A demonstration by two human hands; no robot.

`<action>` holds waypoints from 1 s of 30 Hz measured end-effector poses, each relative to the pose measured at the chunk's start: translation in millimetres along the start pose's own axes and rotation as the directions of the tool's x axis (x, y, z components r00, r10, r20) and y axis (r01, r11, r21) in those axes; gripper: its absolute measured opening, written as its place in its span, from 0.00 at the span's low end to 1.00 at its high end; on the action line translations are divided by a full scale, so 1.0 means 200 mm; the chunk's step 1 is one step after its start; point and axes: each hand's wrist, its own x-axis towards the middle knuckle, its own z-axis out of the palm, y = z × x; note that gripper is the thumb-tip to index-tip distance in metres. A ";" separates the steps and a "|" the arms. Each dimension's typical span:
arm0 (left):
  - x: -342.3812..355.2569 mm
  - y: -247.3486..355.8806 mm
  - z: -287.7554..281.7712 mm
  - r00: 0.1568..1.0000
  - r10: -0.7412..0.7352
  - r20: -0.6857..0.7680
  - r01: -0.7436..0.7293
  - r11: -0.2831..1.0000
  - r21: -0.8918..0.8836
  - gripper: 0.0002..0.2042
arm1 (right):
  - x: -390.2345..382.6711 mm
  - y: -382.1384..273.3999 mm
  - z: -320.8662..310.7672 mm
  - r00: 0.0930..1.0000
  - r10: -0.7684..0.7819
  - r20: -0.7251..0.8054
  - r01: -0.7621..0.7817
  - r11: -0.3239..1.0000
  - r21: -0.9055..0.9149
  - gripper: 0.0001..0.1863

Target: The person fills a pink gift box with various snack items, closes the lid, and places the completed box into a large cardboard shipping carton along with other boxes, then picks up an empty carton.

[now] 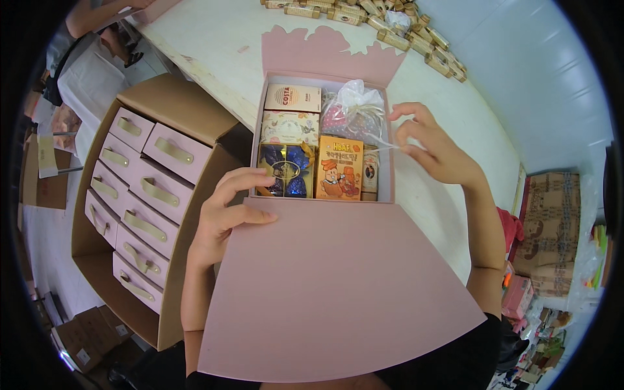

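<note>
An opened pink gift box (pixel 338 279) lies before me, its wide lid flap toward my body and its scalloped flap raised at the far side. My left hand (pixel 224 211) grips its near left corner, fingers over the wall and thumb on the flap. At the right wall, my right hand (pixel 439 146) pinches the thin white drawstring (pixel 385 145) of a sheer dotted pouch (pixel 351 107). Inside the box also sit a cream carton (pixel 294 98), a floral carton (pixel 289 127), blue foil-wrapped sweets (pixel 286 170), an orange snack box (pixel 340 169) and a narrow brown packet (pixel 370 172).
To the left, a large cardboard carton (pixel 166 104) holds several pink boxes with strap handles (pixel 159 192). Several gold-brown packets (pixel 396 39) lie across the far end of the white table (pixel 227 65). Another person's arm (pixel 91 16) shows at the upper left. Cardboard boxes (pixel 549 234) stand at the right.
</note>
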 end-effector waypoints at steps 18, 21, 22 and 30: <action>0.06 -0.01 -0.02 1.000 0.014 0.023 -0.012 0.998 -0.059 0.10 | -0.79 -0.31 0.42 0.797 -0.017 0.604 -0.204 0.933 0.295 0.07; 0.06 -0.04 -0.02 0.999 0.034 0.026 -0.032 0.997 -0.077 0.09 | -0.74 -0.24 0.23 0.952 0.119 0.284 -0.229 0.888 0.398 0.08; 0.04 0.01 -0.03 1.000 0.014 0.022 -0.013 0.999 -0.029 0.09 | -0.66 -0.19 0.13 0.910 0.308 0.277 -0.412 0.744 0.526 0.08; 0.03 -0.01 -0.04 1.000 -0.004 0.006 0.004 0.997 0.080 0.09 | 0.06 -0.05 0.04 0.991 0.048 -0.127 -0.034 0.994 0.103 0.06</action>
